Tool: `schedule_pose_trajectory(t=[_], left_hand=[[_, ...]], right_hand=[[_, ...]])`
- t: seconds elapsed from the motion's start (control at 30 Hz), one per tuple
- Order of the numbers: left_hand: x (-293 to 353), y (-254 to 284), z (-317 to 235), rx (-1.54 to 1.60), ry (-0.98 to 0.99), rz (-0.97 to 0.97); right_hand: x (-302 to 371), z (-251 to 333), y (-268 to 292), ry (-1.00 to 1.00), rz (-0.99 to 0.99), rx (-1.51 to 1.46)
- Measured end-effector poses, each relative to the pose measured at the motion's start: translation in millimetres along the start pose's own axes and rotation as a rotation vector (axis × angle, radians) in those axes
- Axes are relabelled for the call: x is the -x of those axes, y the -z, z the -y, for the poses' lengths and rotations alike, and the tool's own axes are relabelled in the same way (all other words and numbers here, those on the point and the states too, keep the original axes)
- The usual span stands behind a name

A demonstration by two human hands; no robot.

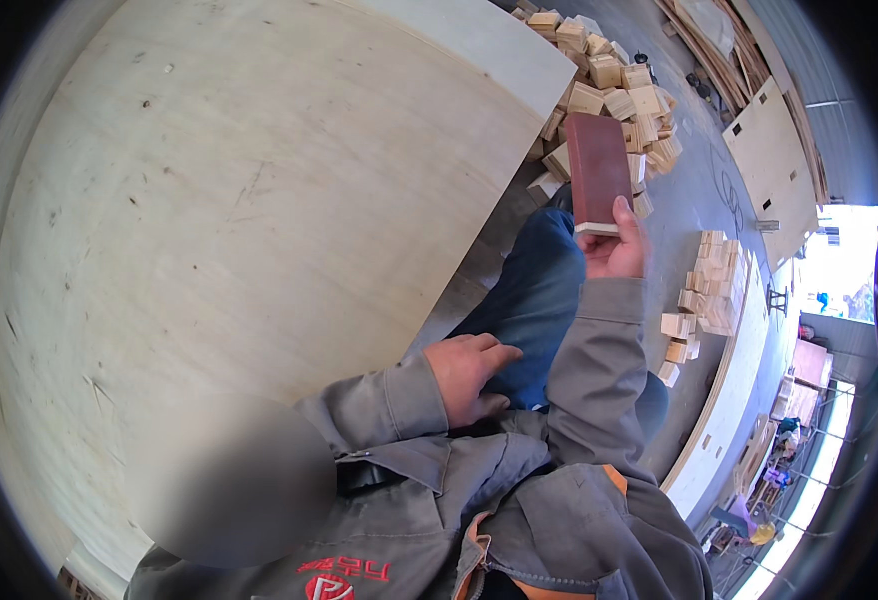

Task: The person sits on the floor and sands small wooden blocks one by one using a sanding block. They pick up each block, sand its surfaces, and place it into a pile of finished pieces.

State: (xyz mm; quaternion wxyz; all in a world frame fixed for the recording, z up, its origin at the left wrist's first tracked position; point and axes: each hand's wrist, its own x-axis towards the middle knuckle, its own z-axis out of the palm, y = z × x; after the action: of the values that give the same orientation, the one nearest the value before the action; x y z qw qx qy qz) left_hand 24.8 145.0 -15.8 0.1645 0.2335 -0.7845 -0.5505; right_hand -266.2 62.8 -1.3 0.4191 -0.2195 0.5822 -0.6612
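Both hands (467,378) show, the right (617,252) partly behind a red-brown block (599,170)

Red lettering (362,568) beside round red emblem (329,588), both on grey jacket (579,515).

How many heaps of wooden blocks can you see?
2: a jumbled heap beyond the dark red block in the right hand, and a smaller heap farther right. The big pale board may hide more.
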Motion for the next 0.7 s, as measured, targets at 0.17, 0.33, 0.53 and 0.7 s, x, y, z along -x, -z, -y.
schedule_pose_trajectory(t=[0.17, 0.33, 0.53, 0.7], left_hand=[[-2.5, -1.1, 1.3, 0.041, -0.003, -0.002], [-1.7, -5.7, 6.5, 0.026, -0.012, -0.03], [-0.9, -4.8, 7.7, -0.095, 0.008, 0.057], [-7.5, -25.0, 22.0, 0.083, -0.246, -0.163]], right_hand=[[-0.3, 2.5, 5.1, -0.076, -0.059, -0.044], [6.7, -2.1, -18.9, -0.018, 0.12, 0.025], [83.5, 6.0, -104.6, -0.204, 0.497, 0.357], [118.2, -2.8, -138.7, -0.374, 0.92, 0.469]])
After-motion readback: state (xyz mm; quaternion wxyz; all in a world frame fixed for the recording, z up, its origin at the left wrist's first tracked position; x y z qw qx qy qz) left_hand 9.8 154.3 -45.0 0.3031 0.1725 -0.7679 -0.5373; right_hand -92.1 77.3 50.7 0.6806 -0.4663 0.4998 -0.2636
